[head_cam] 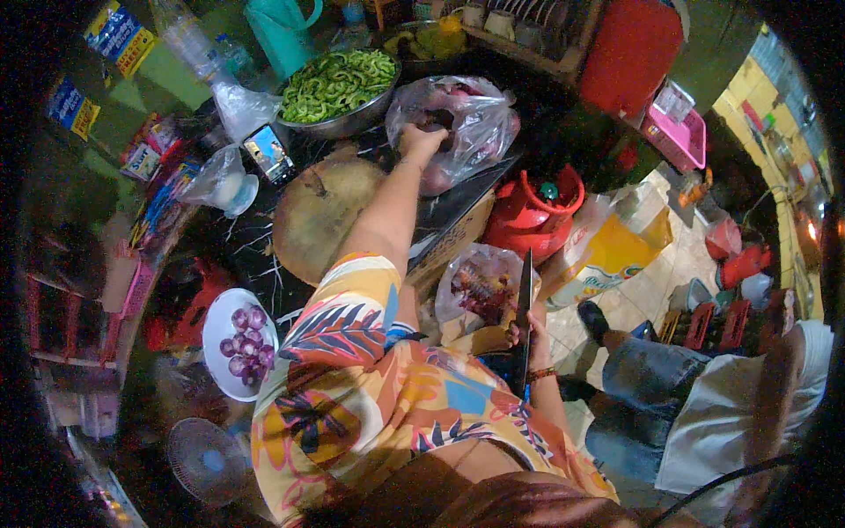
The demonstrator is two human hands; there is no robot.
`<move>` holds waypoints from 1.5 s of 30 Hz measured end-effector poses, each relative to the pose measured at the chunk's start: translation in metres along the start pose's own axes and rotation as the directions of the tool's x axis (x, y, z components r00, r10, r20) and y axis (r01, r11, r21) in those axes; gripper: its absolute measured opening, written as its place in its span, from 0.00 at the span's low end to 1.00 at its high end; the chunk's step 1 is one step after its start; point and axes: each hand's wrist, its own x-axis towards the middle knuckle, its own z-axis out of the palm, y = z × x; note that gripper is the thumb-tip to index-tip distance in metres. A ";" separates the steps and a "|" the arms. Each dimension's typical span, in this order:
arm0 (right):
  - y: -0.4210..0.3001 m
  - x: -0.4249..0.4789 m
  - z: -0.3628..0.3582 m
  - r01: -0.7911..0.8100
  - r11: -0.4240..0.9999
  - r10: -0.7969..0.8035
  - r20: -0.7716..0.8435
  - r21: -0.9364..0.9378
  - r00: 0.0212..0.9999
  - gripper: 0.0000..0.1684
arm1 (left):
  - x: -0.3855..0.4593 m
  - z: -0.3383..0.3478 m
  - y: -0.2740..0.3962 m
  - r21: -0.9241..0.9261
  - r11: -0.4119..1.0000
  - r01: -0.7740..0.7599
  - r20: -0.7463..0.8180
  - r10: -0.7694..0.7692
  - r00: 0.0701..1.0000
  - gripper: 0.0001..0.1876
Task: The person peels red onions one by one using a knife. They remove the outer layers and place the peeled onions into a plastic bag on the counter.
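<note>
My left hand [422, 142] reaches to the mouth of a clear plastic bag [485, 142] of red onions; its fingertips are partly hidden there. Held at my right side, a long-bladed knife [525, 290] points away from me, with my right hand [538, 340] closed round its handle. A round wooden chopping board [323, 214] lies on the black marble-patterned table, under my left forearm. Beyond it stands a metal bowl [389, 109] heaped with sliced green bitter gourd [337, 86]. Peeled red onions [249, 346] sit in a white bowl [218, 369] at the left.
Left of the board are a lit phone [267, 155] and a bagged small container [234, 191]. A red gas cylinder [531, 218] and an open plastic bag with scraps [478, 287] stand by the table's right edge. Another person [706, 402] is at the right. An electric fan [208, 459] is lower left.
</note>
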 end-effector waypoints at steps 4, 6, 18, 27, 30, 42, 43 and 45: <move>-0.007 0.008 0.015 -0.034 0.997 0.033 -0.021 -0.067 0.999 0.23 | 0.027 -0.010 -0.042 -0.355 0.923 -0.148 -0.005 0.156 0.988 0.29; -0.019 0.007 0.034 0.113 0.958 -0.135 -0.066 -0.262 0.989 0.21 | -0.008 -0.044 -0.006 -0.719 0.692 -0.059 0.156 0.244 0.957 0.19; -0.067 -0.047 0.136 0.470 -0.049 -0.338 0.457 -0.881 0.823 0.37 | -0.250 -0.115 -0.024 -0.467 0.884 0.013 0.664 0.341 0.666 0.37; -0.047 -0.065 0.149 0.289 -0.082 -0.237 0.300 -0.954 0.924 0.39 | -0.281 -0.120 -0.041 -0.528 0.796 0.296 0.798 0.346 0.493 0.38; -0.048 -0.064 0.153 0.305 -0.075 -0.201 0.313 -0.950 0.928 0.39 | -0.283 -0.111 -0.051 -0.548 0.798 0.249 0.792 0.399 0.462 0.36; -0.055 -0.049 0.198 0.155 0.242 -0.286 0.082 -0.958 0.955 0.26 | -0.307 -0.131 -0.007 -0.232 0.971 -0.062 0.857 0.235 0.459 0.30; -0.053 -0.046 0.192 0.182 0.186 -0.321 0.115 -0.966 0.940 0.25 | -0.311 -0.131 -0.007 -0.196 0.976 -0.095 0.845 0.217 0.489 0.30; -0.047 -0.039 0.178 0.227 0.069 -0.381 0.184 -0.972 0.906 0.23 | -0.319 -0.116 -0.030 -0.296 0.953 -0.065 0.766 0.278 0.580 0.31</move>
